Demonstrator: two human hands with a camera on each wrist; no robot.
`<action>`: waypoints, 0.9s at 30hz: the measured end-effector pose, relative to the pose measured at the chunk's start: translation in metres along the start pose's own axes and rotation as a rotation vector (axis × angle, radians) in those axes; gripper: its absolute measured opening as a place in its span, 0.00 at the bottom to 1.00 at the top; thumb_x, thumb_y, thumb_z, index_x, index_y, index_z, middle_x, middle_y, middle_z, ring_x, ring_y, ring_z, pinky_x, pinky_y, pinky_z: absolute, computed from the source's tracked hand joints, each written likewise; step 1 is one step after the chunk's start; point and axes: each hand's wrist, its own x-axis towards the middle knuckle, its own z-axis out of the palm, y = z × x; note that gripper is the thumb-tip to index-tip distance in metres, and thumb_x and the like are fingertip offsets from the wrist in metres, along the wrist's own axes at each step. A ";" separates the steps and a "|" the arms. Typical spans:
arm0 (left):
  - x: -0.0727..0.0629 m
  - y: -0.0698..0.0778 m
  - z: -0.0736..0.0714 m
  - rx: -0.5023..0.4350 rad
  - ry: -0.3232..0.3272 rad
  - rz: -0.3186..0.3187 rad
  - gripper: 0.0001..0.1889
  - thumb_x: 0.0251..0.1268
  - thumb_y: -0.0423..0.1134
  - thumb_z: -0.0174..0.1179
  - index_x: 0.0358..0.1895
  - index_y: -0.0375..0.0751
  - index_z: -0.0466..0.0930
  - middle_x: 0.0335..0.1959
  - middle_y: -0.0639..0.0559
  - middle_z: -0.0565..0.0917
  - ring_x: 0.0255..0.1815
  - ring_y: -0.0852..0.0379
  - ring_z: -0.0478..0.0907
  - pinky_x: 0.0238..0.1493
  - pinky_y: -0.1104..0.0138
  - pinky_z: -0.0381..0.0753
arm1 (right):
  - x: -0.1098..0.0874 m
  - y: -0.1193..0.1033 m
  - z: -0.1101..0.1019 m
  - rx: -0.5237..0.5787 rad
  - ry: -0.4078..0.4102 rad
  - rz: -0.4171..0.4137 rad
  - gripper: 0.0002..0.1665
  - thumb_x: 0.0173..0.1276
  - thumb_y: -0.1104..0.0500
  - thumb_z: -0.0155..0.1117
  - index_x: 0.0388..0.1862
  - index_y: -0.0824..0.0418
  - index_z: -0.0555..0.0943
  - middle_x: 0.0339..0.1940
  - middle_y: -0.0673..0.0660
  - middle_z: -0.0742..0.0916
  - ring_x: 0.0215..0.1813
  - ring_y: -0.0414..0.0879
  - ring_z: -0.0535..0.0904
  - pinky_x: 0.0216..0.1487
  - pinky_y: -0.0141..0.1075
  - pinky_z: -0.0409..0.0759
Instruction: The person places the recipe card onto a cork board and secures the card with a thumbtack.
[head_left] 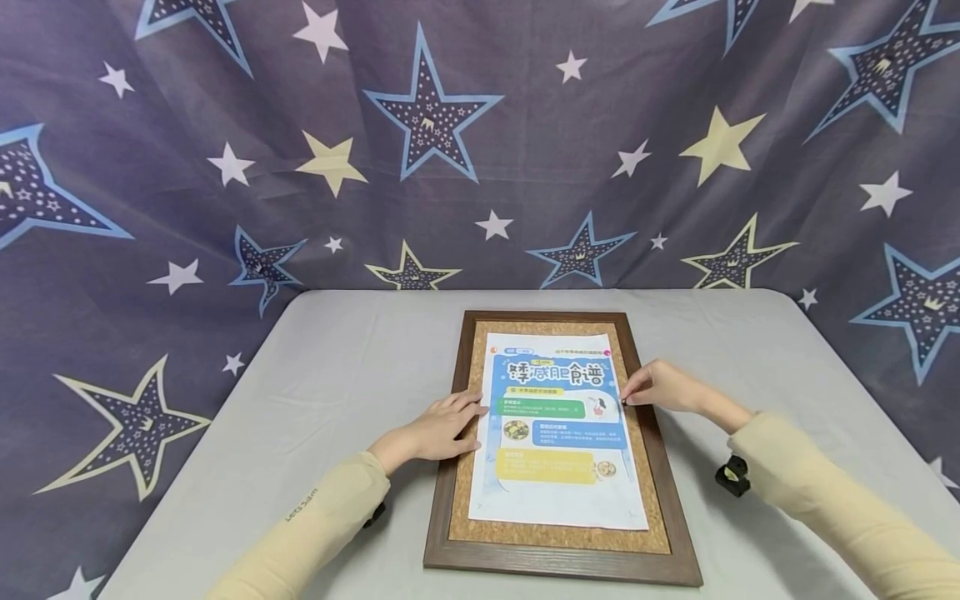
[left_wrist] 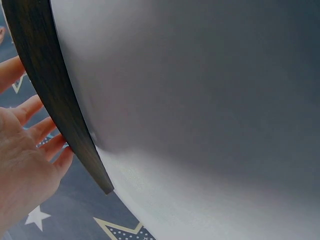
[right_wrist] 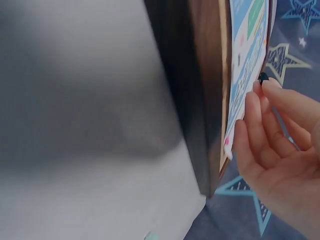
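Observation:
A printed poster (head_left: 558, 508) in blue, green and yellow lies on a cork board (head_left: 555, 540) with a dark brown wooden frame (head_left: 562, 567). My right hand (head_left: 656, 387) is at the poster's right edge, thumb and fingertips pinching a small black push pin (right_wrist: 263, 77). Whether its point is in the cork cannot be seen. A pink pin head (right_wrist: 226, 141) shows near the poster's upper right corner. On the left, my left hand (head_left: 442, 427) rests across the frame's side, fingers extended, fingertips at the poster's left edge. The left wrist view shows those fingers behind the frame's edge (left_wrist: 60, 100).
The board lies on a table with a pale grey cover (head_left: 360, 367). A dark curtain with stars (head_left: 450, 208) hangs behind and at both sides. A small mint-green thing (right_wrist: 151, 236) is partly visible at the bottom of the right wrist view.

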 end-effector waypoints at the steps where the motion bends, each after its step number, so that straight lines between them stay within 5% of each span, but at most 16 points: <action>1: 0.000 0.000 0.000 0.000 0.000 0.000 0.28 0.64 0.48 0.48 0.64 0.38 0.59 0.67 0.40 0.52 0.68 0.43 0.46 0.63 0.50 0.49 | 0.000 -0.002 0.002 0.013 -0.010 -0.002 0.04 0.54 0.69 0.62 0.29 0.69 0.83 0.30 0.59 0.85 0.31 0.40 0.78 0.32 0.29 0.75; 9: 0.000 0.000 0.000 -0.001 -0.005 -0.004 0.28 0.64 0.49 0.48 0.64 0.39 0.59 0.68 0.41 0.52 0.68 0.44 0.46 0.63 0.50 0.48 | 0.007 -0.022 0.020 0.128 -0.098 -0.039 0.06 0.55 0.70 0.61 0.31 0.71 0.83 0.31 0.61 0.85 0.31 0.43 0.79 0.33 0.29 0.76; 20: 0.000 0.000 0.001 0.005 0.005 0.000 0.28 0.64 0.48 0.48 0.64 0.37 0.59 0.67 0.40 0.52 0.68 0.44 0.46 0.63 0.50 0.49 | 0.016 -0.052 0.043 0.150 -0.160 0.014 0.05 0.55 0.69 0.61 0.30 0.68 0.83 0.30 0.56 0.85 0.35 0.43 0.80 0.38 0.31 0.77; 27: -0.003 0.000 -0.001 -0.039 0.027 0.040 0.28 0.65 0.49 0.46 0.63 0.35 0.60 0.67 0.38 0.53 0.67 0.42 0.45 0.63 0.49 0.48 | 0.021 -0.063 0.059 0.199 -0.215 -0.036 0.05 0.54 0.69 0.62 0.30 0.69 0.83 0.30 0.58 0.86 0.32 0.43 0.81 0.35 0.29 0.77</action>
